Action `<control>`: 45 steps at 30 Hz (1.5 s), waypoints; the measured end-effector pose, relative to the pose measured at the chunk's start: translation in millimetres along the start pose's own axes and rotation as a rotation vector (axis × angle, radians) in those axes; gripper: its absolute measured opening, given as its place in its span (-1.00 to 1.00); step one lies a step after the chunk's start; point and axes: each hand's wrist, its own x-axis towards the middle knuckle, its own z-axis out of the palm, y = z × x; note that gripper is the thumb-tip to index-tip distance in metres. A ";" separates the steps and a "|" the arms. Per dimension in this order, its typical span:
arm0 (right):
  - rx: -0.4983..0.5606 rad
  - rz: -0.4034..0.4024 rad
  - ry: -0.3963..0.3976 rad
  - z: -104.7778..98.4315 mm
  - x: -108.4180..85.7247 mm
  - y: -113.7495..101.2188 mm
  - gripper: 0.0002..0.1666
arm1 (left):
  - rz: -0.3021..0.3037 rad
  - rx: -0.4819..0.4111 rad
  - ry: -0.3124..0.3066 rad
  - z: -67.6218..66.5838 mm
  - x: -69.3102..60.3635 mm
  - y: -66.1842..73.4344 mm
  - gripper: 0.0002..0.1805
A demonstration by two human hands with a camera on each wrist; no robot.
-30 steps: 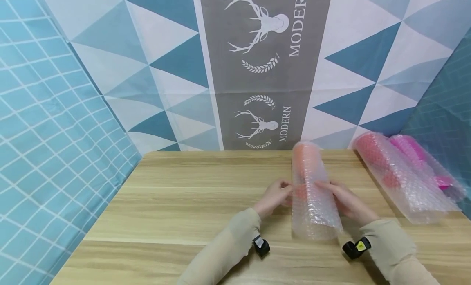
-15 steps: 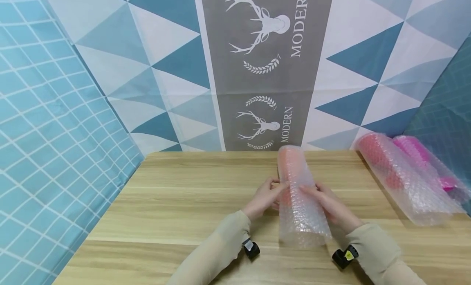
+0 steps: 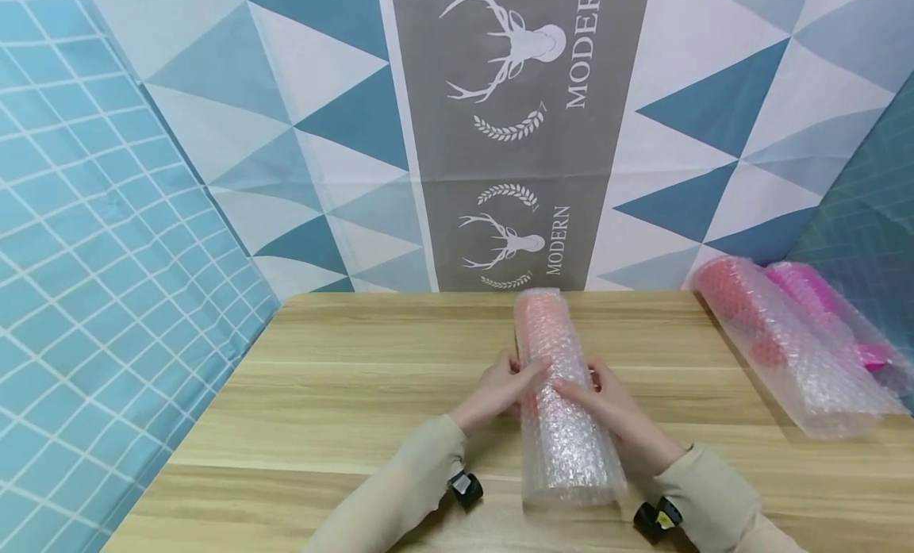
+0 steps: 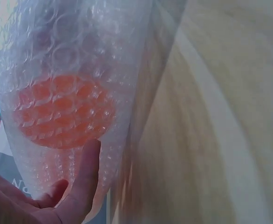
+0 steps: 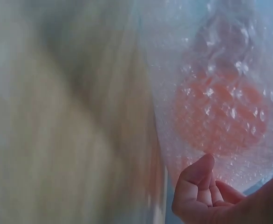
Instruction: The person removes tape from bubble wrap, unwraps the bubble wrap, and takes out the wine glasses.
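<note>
In the head view a roll of bubble wrap lies lengthwise on the wooden table, its near end hanging loose and open. Inside it shows an orange-red object with a rounded end, blurred by the bubbles so its kind is unclear. My left hand grips the roll's left side, thumb on top and fingers at the side. From the right side my right hand holds it too, thumb on top. The right wrist view shows the same rounded orange part through the wrap, just beyond that hand's fingers.
Two more bubble-wrapped bundles lie side by side at the table's right: one with a red object, one with a magenta object. The wooden table ends at a patterned wall cloth behind.
Both hands have moved left and nearer with the roll. The wrap now sits closer round the orange-red object, its loose right part turned over. The two bundles at the right stay put.
</note>
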 end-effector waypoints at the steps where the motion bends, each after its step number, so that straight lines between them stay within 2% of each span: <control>1: -0.023 -0.011 0.003 1.7 -1.1 0.1 -0.22 | 0.001 0.005 -0.008 -1.3 -1.9 -0.8 -0.33; 6: -0.122 -0.045 0.027 9.3 -6.2 0.5 -0.26 | 0.017 0.007 -0.055 -6.8 -11.5 -3.7 -0.32; 9: -0.134 -0.032 0.030 13.9 -8.7 0.1 -0.26 | 0.016 -0.005 -0.076 -8.8 -16.1 -5.5 -0.34; 16: -0.172 -0.034 0.049 23.2 -15.6 -1.4 -0.20 | 0.010 0.048 -0.065 -6.7 -23.0 -7.2 -0.23; 19: -0.214 -0.054 0.064 26.2 -17.1 -0.6 -0.18 | 0.008 0.018 -0.072 -4.2 -24.6 -7.7 -0.20; 23: -0.242 -0.067 0.072 29.0 -17.3 -0.2 -0.14 | 0.007 -0.070 -0.108 -4.8 -26.0 -9.7 -0.24; 27: -0.209 -0.055 0.025 27.8 -16.4 -0.6 -0.16 | 0.011 -0.126 -0.162 -9.3 -26.4 -13.1 -0.24; 31: -0.208 -0.037 -0.016 20.6 -11.5 1.9 -0.26 | 0.023 -0.136 -0.221 -15.6 -27.3 -16.8 -0.25; 33: -0.191 -0.028 -0.022 15.5 -5.1 6.5 -0.31 | 0.025 -0.115 -0.227 -18.2 -28.1 -18.0 -0.26; 36: -0.077 0.024 -0.052 7.1 8.2 15.8 -0.33 | 0.017 -0.119 -0.238 -20.9 -29.0 -18.6 -0.29; 40: 0.068 0.083 -0.079 0.3 21.8 21.8 -0.26 | -0.003 -0.179 -0.272 -22.5 -29.0 -19.4 -0.30; 45: 0.118 0.114 -0.084 1.2 27.6 20.8 -0.16 | -0.020 -0.224 -0.301 -22.2 -28.1 -20.5 -0.33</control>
